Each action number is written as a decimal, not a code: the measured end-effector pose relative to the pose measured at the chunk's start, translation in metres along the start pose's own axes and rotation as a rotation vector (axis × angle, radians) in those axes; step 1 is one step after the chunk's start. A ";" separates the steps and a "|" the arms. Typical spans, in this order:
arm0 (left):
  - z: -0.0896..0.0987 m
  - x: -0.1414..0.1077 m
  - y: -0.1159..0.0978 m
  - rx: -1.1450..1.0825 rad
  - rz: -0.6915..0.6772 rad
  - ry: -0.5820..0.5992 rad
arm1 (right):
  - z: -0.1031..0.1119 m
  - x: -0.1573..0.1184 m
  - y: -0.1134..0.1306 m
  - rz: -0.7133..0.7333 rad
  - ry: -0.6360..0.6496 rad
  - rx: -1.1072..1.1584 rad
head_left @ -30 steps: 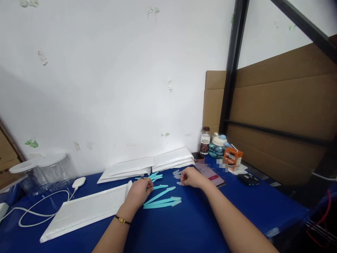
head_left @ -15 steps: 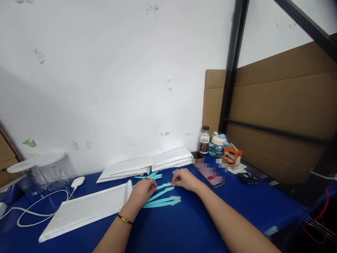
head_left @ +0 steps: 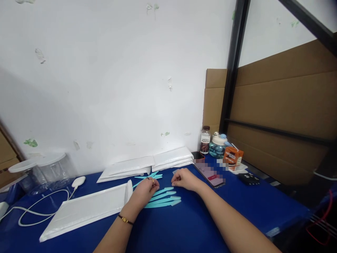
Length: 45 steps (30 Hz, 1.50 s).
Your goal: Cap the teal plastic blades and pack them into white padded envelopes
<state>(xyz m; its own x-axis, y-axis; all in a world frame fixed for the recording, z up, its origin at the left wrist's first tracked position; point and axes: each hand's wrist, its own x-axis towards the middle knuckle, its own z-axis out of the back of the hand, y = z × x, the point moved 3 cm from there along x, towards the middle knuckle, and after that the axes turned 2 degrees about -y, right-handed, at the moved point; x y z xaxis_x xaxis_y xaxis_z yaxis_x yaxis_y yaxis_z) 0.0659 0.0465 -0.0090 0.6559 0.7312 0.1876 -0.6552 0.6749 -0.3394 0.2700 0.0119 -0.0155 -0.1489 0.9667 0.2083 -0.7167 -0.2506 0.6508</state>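
Observation:
Several turquoise eyebrow razors (head_left: 164, 201) lie fanned on the blue table, their pale tips to the right. My left hand (head_left: 146, 191) is closed over the handle end of the topmost razor of this row, fingers curled; its fingertips are partly hidden. More turquoise razors (head_left: 155, 175) lie crossed just behind that hand. To the right, my right hand (head_left: 184, 180) is pinched above the table, apart from the razor tips; whatever is between thumb and finger is too small to make out. A small clear plastic piece (head_left: 174, 172) shows behind its knuckles.
A white padded mailer (head_left: 86, 210) lies at left, with stacked mailers (head_left: 172, 159) along the wall. Beyond are clear lidded tubs (head_left: 54, 172), a white charger (head_left: 78, 181) with cable, a phone (head_left: 210, 174), a bottle (head_left: 204, 140), a water jug (head_left: 218, 147) and an orange carton (head_left: 233, 158).
One eyebrow razor that touched my right fingertips has shifted toward me, beside the others in the row. My right fingers are now apart from it; both hands have barely moved.

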 end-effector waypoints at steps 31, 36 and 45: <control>0.010 -0.002 0.019 -0.250 0.110 -0.246 | 0.013 0.006 -0.005 -0.019 -0.331 0.411; 0.010 -0.002 0.018 -0.282 0.103 -0.219 | 0.014 0.002 0.007 0.006 -0.371 0.490; 0.009 -0.003 0.010 -0.326 0.065 -0.190 | 0.007 0.002 0.011 0.023 -0.300 0.520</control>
<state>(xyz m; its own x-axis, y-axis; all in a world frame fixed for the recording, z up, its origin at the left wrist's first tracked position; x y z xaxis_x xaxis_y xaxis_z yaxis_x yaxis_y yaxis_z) 0.0542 0.0521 -0.0042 0.5161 0.7972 0.3133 -0.5195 0.5821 -0.6255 0.2668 0.0112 -0.0030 0.0923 0.9228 0.3742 -0.2766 -0.3372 0.8999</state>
